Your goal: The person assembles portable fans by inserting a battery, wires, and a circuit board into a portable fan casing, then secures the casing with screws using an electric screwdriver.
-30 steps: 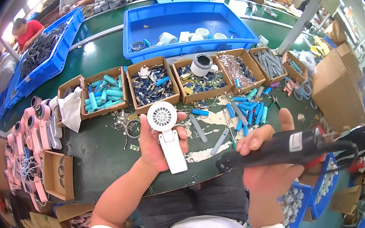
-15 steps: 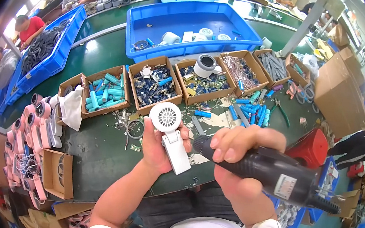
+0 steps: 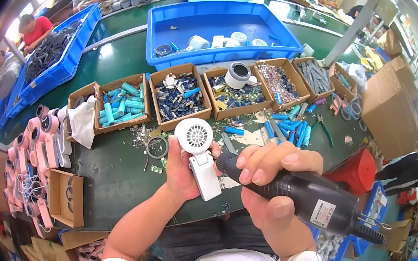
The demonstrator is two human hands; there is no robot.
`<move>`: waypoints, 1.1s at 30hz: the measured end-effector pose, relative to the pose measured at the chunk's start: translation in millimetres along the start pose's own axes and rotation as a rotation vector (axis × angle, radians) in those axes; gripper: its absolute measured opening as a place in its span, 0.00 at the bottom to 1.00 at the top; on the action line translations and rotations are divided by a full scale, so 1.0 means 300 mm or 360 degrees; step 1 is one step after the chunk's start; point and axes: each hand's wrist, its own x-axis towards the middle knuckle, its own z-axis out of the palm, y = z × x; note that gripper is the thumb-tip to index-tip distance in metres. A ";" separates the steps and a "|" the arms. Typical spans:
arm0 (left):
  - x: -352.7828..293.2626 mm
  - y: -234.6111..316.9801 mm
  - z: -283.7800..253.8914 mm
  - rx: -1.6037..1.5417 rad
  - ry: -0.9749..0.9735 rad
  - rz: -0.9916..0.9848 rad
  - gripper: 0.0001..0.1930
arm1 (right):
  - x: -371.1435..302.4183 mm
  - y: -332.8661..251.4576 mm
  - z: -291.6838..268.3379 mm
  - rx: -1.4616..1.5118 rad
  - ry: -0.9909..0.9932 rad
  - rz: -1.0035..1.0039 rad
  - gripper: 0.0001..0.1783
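while the left hand (image 3: 181, 171) grasps a small white handheld fan (image 3: 198, 154) by its handle, head up, the right hand (image 3: 269, 189) is clenched around a black electric screwdriver (image 3: 297, 192) whose tip meets the fan's handle. both hover above the green workbench (image 3: 111, 171), just in front of cardboard boxes of blue cylindrical cells (image 3: 122, 104) and small parts (image 3: 179, 95).
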 end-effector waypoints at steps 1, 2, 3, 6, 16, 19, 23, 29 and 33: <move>-0.001 0.000 0.000 0.0027 0.0018 0.0002 0.41 | 0.002 0.002 -0.003 -0.0010 -0.0022 0.0006 0.30; -0.003 -0.002 -0.001 0.0027 0.0018 0.0005 0.41 | 0.004 0.006 0.001 -0.0008 -0.0024 0.0006 0.30; -0.004 -0.005 -0.002 0.0023 0.0028 -0.0003 0.41 | 0.006 0.010 0.007 -0.0077 -0.0003 0.0015 0.29; -0.007 -0.008 -0.007 0.0039 0.0050 -0.0014 0.41 | 0.004 0.020 0.019 -0.0127 0.0052 0.0022 0.29; -0.005 -0.010 0.001 0.0109 0.0136 -0.0025 0.40 | -0.003 0.046 0.012 -0.0147 0.0046 -0.0085 0.27; -0.004 -0.008 0.017 0.0105 0.0160 -0.0029 0.40 | -0.003 0.026 0.020 -0.0141 0.0123 0.0014 0.27; -0.007 -0.009 0.011 0.0106 0.0185 -0.0032 0.41 | 0.003 0.023 0.011 -0.0106 0.0136 0.0029 0.27; 0.000 -0.007 -0.005 -0.0012 0.0102 -0.0096 0.47 | 0.013 0.003 -0.039 -0.0078 0.0182 -0.0050 0.25; -0.006 -0.004 0.006 -0.0104 -0.0115 -0.0220 0.52 | 0.026 0.034 -0.050 -0.0031 0.0384 -0.0139 0.25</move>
